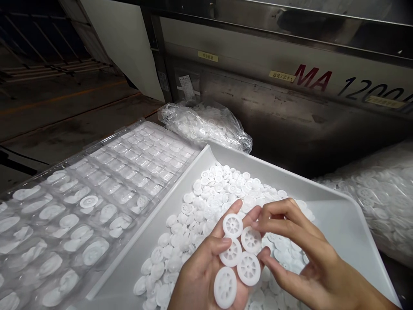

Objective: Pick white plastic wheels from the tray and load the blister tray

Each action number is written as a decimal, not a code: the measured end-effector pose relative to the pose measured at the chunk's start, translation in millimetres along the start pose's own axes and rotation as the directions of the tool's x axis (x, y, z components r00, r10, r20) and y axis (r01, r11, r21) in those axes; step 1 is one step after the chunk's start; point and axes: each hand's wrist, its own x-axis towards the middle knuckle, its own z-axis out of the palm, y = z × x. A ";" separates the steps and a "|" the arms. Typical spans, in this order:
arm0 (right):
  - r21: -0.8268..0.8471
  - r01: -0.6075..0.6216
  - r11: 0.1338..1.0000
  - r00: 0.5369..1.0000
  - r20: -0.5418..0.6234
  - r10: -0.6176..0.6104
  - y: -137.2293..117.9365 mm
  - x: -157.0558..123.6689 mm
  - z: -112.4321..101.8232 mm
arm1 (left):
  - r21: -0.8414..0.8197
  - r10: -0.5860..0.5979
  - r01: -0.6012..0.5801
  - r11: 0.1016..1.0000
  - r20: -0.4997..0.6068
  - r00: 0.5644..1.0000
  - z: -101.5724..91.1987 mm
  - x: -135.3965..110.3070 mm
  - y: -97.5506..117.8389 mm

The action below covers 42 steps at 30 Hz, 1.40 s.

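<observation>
My left hand [206,262] is palm up above the bin, cradling several white spoked plastic wheels [225,287]. Its thumb presses on one wheel [230,252] near the middle of the group. From the right, my right hand [300,249] reaches in with bent fingers. Its index finger and thumb meet the right-hand edge of another wheel [251,240], which lies against the others. Beneath both hands, a heap of similar white wheels [180,228] partly fills the light grey bin [342,215]. My left fingers are partly hidden behind the wheels.
Left of the bin lies a clear compartmented tray [129,172], with white round parts in its nearer pockets. A clear plastic bag [206,125] of white pieces sits behind the bin; another filled bag [383,193] stands right. A machine panel [258,99] rises behind.
</observation>
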 end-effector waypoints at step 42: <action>0.130 -0.155 0.979 0.985 -0.050 0.163 -3.0 3.0 6.2 | 0.056 0.050 -0.040 0.998 -0.206 0.977 7.2 2.4 -3.9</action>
